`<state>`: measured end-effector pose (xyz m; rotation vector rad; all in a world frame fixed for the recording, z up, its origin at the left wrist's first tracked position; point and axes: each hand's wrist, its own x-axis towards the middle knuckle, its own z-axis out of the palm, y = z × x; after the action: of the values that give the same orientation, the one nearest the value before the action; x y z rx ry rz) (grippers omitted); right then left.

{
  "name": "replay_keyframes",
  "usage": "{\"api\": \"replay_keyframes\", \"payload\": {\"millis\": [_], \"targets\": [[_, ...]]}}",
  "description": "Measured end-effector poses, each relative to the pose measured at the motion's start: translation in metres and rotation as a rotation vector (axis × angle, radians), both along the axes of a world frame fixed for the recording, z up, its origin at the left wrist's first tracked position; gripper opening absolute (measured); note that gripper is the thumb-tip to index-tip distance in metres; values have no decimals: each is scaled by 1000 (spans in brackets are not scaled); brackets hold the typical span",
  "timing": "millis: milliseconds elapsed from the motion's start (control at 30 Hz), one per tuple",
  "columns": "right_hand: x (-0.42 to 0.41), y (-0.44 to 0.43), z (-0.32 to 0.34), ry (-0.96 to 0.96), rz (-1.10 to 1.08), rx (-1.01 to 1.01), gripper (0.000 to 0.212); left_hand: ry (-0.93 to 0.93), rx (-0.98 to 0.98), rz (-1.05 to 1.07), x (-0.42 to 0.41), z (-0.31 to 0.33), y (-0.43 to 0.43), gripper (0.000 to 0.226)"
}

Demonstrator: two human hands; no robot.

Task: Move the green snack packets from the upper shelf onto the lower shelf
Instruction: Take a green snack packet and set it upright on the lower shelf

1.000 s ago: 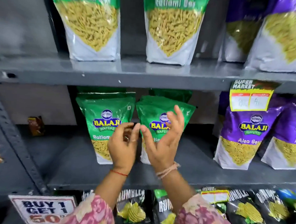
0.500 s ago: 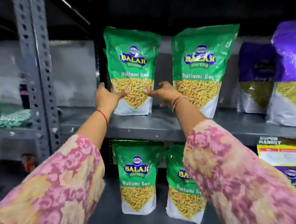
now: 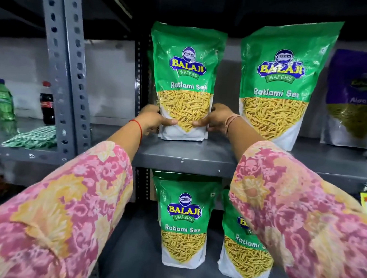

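Two green Ratlami Sev packets stand upright on the grey upper shelf [image 3: 183, 158]. The left packet [image 3: 187, 75] is gripped low on both sides: my left hand [image 3: 152, 121] holds its left edge and my right hand [image 3: 214, 119] holds its right edge, thumbs on the front. The right packet [image 3: 281, 80] stands untouched beside it. On the lower shelf [image 3: 134, 251] stand two more green packets, one at the left [image 3: 183, 224] and one at the right [image 3: 242, 252], partly hidden by my right sleeve.
A purple Aloo Sev packet [image 3: 354, 99] stands at the right of the upper shelf. A perforated grey upright post [image 3: 65, 69] rises on the left. Beyond it are a green bottle [image 3: 3, 101], a cola bottle [image 3: 46, 104] and a green checked cloth [image 3: 32, 137].
My view rose from the lower shelf to the upper one. Both hands went up from the lower packets and closed on the sides of the left upper packet.
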<state>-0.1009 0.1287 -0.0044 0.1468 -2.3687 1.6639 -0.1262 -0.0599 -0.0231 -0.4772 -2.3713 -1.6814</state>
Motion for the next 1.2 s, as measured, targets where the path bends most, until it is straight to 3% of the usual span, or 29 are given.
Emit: {"api": "replay_keyframes", "payload": {"millis": [100, 167, 233, 300, 367, 433, 600, 733, 900, 1000, 1067, 1100, 1167, 1200], "targets": [[16, -6, 2, 54, 91, -80, 28, 1, 22, -28, 12, 4, -12, 39], [28, -10, 1, 72, 167, -199, 26, 50, 59, -42, 24, 9, -21, 23], [41, -13, -1, 93, 203, -269, 25, 72, 100, -84, 39, 12, -28, 23], [51, -18, -6, 138, 206, -294, 43, 70, 92, -111, 51, 12, -34, 36], [58, -23, -13, 198, 202, -303, 63, 80, 91, -131, 57, 7, -41, 31], [62, -28, -18, 249, 193, -284, 67, 67, 115, -166, 60, 1, -48, 17], [63, -38, -32, 249, 197, -284, 69, 20, 153, -197, 62, -9, -59, 17], [61, -41, -40, 220, 180, -277, 90, 3, 116, -200, 63, -12, -61, 14], [60, -39, -42, 219, 166, -253, 69, -24, 87, -196, 71, -9, -60, 12], [65, -41, -43, 221, 140, -219, 79, -48, 131, -194, 82, -11, -55, 18], [70, -38, -45, 244, 82, -176, 95, 30, 154, -71, 91, -19, -51, 42], [73, -33, -47, 296, 37, -137, 99, 145, 196, 89, 96, -26, -47, 51], [84, -20, -50, 467, -81, -39, 100, 533, 386, 389, 116, -34, -30, 46], [91, -13, -51, 550, -137, -2, 98, 694, 468, 407, 126, -35, -18, 36]]}}
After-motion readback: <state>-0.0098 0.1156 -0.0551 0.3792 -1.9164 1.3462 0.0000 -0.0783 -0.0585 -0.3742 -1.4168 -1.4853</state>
